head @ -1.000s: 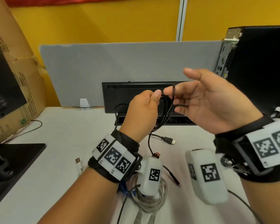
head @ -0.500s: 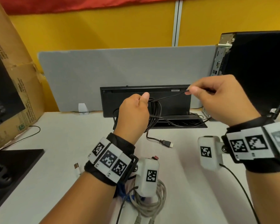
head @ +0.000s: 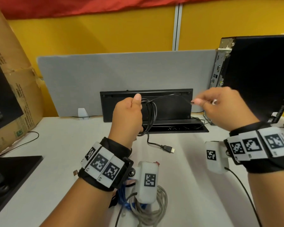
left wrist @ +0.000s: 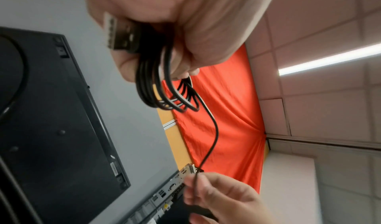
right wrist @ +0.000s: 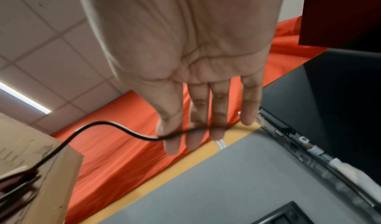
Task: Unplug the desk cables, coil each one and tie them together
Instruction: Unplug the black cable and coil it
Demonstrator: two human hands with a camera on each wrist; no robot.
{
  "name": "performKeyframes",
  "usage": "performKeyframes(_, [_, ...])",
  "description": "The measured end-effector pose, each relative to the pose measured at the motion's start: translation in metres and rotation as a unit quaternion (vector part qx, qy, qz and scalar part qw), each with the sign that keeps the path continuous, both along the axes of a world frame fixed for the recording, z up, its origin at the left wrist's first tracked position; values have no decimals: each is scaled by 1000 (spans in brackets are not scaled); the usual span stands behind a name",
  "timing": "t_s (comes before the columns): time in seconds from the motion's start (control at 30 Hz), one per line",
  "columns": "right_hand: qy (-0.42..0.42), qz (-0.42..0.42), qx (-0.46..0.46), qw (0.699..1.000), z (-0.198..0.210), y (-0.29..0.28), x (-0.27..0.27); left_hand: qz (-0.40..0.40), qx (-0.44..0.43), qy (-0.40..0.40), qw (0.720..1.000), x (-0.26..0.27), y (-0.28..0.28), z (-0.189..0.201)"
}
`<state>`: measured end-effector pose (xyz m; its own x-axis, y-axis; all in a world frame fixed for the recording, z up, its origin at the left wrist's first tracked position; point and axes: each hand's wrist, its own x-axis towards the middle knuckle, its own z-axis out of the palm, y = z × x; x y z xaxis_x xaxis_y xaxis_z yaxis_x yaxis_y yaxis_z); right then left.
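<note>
My left hand (head: 138,110) grips a coil of thin black cable (head: 148,115) above the desk, in front of the upright keyboard. The left wrist view shows the loops (left wrist: 156,89) and a USB plug (left wrist: 119,33) clamped under my fingers. One loose strand arcs right from the coil to my right hand (head: 197,102), which pinches it between thumb and fingertips (right wrist: 171,136). The strand (right wrist: 98,125) runs on past the pinch toward the computer tower. A black tail with a plug (head: 168,148) hangs from the coil onto the desk.
A black keyboard (head: 170,105) leans on the grey divider, with a cable hatch (head: 179,128) below it. The computer tower (head: 256,76) stands at right, a cardboard box (head: 11,82) and monitor base (head: 11,174) at left. Coiled grey (head: 156,210) and blue (head: 122,194) cables lie near me.
My right hand left the coil, pinched the loose strand and drew it out to the right; the strand now bows between the hands. My left hand keeps the coil.
</note>
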<state>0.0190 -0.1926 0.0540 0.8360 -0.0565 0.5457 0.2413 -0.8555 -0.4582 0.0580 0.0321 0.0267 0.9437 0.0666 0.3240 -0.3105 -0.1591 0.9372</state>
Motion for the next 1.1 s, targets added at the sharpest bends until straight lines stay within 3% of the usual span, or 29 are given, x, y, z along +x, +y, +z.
performKeyframes(0.13, [65,54,-11,996,-3,20,-2,-36,-3,20,999,-3,-8,-6])
performKeyframes(0.27, [73,138,130,979,2,43,-13,-41,-15,23,999,-6,-13,-8])
performKeyframes(0.37, [65,170,128,975,5,49,-20,-36,-21,26,999,-5,-11,-7])
performKeyframes(0.47, [66,160,102,980,4,48,-19,-37,-35,34,998,-7,-10,-4])
performKeyframes(0.57, [13,105,79,991,-2,46,-10,-87,-92,53,991,-14,-14,-1])
performKeyframes(0.63, [-23,96,127,987,-5,48,-6,-136,-146,67,978,-20,-16,1])
performKeyframes(0.73, [-19,140,252,957,-7,53,-6,-183,-202,77,959,-24,-17,3])
performKeyframes(0.9, [33,219,417,882,-7,68,-12,-196,-244,59,948,-24,-16,4])
performKeyframes(1.1, [83,261,441,855,-5,73,-15,-170,-277,38,945,-21,-15,4])
